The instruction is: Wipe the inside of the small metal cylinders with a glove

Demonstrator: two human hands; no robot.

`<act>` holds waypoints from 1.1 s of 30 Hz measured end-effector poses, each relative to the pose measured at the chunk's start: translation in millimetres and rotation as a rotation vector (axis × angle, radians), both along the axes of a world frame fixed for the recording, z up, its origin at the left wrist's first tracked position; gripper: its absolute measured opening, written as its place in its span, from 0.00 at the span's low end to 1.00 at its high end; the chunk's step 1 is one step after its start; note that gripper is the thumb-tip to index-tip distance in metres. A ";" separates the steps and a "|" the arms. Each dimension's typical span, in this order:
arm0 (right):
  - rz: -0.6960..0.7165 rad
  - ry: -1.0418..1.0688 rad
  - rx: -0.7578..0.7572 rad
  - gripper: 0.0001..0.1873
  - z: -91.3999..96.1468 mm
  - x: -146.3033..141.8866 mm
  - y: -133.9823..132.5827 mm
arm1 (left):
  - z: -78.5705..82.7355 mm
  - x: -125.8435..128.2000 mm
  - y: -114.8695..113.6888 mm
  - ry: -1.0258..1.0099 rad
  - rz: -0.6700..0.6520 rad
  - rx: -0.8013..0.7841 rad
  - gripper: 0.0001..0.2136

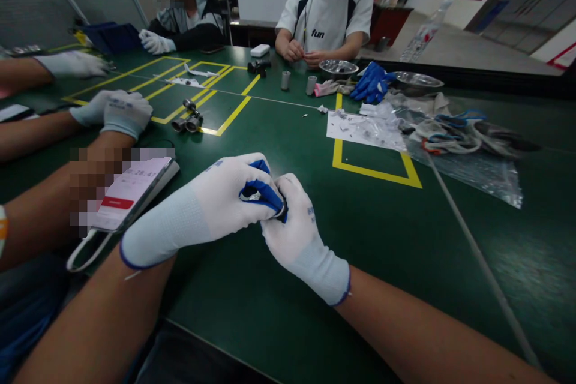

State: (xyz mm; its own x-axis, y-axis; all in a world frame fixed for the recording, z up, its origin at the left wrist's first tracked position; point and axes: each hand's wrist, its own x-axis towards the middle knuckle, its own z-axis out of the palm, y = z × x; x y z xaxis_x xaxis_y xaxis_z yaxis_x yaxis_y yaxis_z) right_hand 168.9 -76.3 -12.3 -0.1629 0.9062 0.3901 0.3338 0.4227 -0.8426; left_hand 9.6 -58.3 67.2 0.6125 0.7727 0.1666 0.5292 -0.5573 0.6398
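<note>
Both my hands wear white gloves with blue fingertips and meet over the green table. My left hand is closed, its fingers curled round a small metal ring part. My right hand is closed against it, fingers pinched on a small black round part at the same spot. The two parts touch; how they join is hidden by the fingers.
A phone lies left beside a neighbour's arm. Small metal cylinders sit in yellow-taped boxes. A sheet with tiny parts, plastic bags, blue gloves and metal bowls lie far right. Several gloved people work around the table.
</note>
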 end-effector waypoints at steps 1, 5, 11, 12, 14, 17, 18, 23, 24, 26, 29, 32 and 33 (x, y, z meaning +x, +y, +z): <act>-0.005 0.004 0.003 0.08 -0.1 0.0 -0.2 | -0.4 0.6 0.0 -0.008 0.016 -0.008 0.05; -0.025 0.003 -0.008 0.09 0.3 -0.2 0.0 | -3.0 4.5 -1.8 0.030 0.134 0.027 0.04; -0.072 -0.003 -0.021 0.09 0.9 -0.4 0.2 | -1.2 7.2 -3.5 -0.003 0.134 0.024 0.06; -0.082 0.011 -0.017 0.09 0.4 -0.6 0.0 | 0.4 6.6 -2.9 -0.018 0.142 0.016 0.06; -0.112 0.048 0.002 0.08 -1.1 -1.0 -0.4 | 4.3 3.8 -0.6 -0.029 0.208 0.017 0.06; -0.156 0.077 0.036 0.09 -3.2 -1.0 -0.9 | 8.3 -4.2 5.6 0.074 0.417 0.086 0.09; -0.160 0.079 0.046 0.09 -3.6 -0.7 -1.0 | 8.4 -7.1 7.9 0.164 0.479 0.094 0.11; -0.150 0.099 0.077 0.09 -3.3 1.5 -1.2 | 1.7 -10.6 13.7 0.801 0.532 -0.097 0.21; -0.145 0.102 0.076 0.09 -2.9 1.9 -1.3 | 0.1 -8.7 13.4 0.853 0.520 -0.118 0.22; -0.130 0.106 0.070 0.09 -2.1 2.5 -1.6 | -2.9 -4.2 12.0 0.860 0.488 -0.112 0.21; -0.122 0.119 0.066 0.09 -1.9 2.1 -2.3 | -6.5 -0.5 9.9 0.809 0.439 -0.066 0.15; -0.152 0.145 0.035 0.11 -4.0 -0.1 -2.9 | -9.2 -2.8 9.4 0.803 0.411 -0.033 0.12; -0.163 0.156 0.023 0.11 -5.0 -0.9 -3.1 | -9.7 -4.0 9.6 0.799 0.406 -0.016 0.12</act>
State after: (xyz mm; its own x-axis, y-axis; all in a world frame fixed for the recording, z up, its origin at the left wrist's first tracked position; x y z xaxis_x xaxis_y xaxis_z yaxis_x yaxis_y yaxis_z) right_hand 168.0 -79.3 -17.3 0.0486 0.9063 0.4199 0.2659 0.3934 -0.8801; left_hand 5.5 -48.7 57.5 0.2196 0.9538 -0.2050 0.9746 -0.2239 0.0023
